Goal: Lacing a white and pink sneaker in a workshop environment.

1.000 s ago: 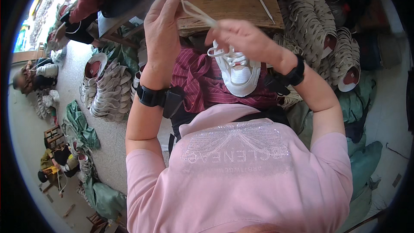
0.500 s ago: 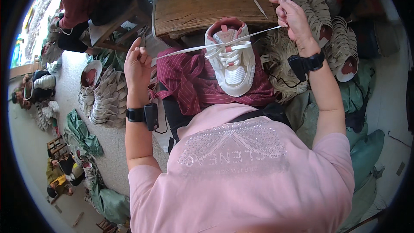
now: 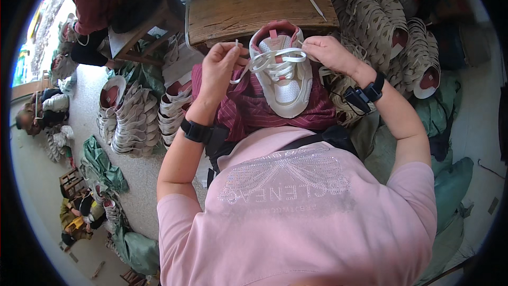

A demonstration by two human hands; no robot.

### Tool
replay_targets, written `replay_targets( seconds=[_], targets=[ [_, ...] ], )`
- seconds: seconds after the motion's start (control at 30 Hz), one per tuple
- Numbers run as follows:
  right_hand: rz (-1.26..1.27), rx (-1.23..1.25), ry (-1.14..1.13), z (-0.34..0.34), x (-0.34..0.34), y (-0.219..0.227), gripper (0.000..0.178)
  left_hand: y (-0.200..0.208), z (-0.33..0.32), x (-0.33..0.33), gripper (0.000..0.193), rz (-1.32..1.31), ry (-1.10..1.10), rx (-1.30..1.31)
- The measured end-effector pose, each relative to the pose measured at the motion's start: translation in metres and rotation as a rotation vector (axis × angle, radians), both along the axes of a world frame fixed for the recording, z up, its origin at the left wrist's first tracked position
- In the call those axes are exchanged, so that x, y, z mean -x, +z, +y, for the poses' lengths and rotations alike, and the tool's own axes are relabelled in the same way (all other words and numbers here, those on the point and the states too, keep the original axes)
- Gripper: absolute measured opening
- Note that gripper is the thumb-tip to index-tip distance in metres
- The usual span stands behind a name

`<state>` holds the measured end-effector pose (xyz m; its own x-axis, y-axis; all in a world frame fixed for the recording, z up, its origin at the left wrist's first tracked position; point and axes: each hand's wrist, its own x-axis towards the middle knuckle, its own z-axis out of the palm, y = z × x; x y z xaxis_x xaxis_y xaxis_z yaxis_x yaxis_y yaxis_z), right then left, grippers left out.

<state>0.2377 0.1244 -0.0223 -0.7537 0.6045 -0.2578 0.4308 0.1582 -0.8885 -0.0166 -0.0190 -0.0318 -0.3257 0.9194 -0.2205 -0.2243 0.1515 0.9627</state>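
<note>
Leftmost, on the floor, stand rows of stacked shoe uppers (image 3: 129,122) beside a crumpled green sack (image 3: 100,167). Next comes the left hand (image 3: 222,69), fingers curled and pinching one end of a flat white lace (image 3: 275,59) — its stiff tip pokes up just above the thumb. The lace loops across the top of a white sneaker (image 3: 283,74) with a pinkish-red lining, which lies toe toward the person on a dark red striped cloth (image 3: 254,108) over the lap, its heel end just below the edge of a worn wooden desk (image 3: 248,5). The right hand (image 3: 328,53) touches the sneaker's right upper edge, fingers bent and closed on the other run of the lace. Both wrists wear black bands. Farther right, more stacked uppers (image 3: 391,37) are piled in curved rows — behind the right forearm — with green sacks (image 3: 450,185) below them.
</note>
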Motion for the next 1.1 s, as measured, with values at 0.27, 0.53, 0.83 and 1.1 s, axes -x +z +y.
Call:
replay_targets(
  seconds=[0.27,0.53,0.83,1.1],
  targets=[
    [-0.119,0.052,0.033,0.006,0.011,0.010,0.023,-0.003,0.002,-0.008,0.012,0.118,-0.127,0.159],
    [-0.360,-0.676,0.148,0.000,0.042,0.034,0.025,-0.008,0.013,-0.003,0.018,0.569,-0.214,0.205],
    [-0.498,-0.914,0.431,0.000,0.052,0.035,0.019,0.027,0.024,-0.019,0.019,1.130,-0.372,0.199],
    [-0.568,-1.140,0.632,-0.010,0.055,0.036,0.012,0.022,0.039,-0.038,0.012,1.779,-0.513,-0.020]
  ],
)
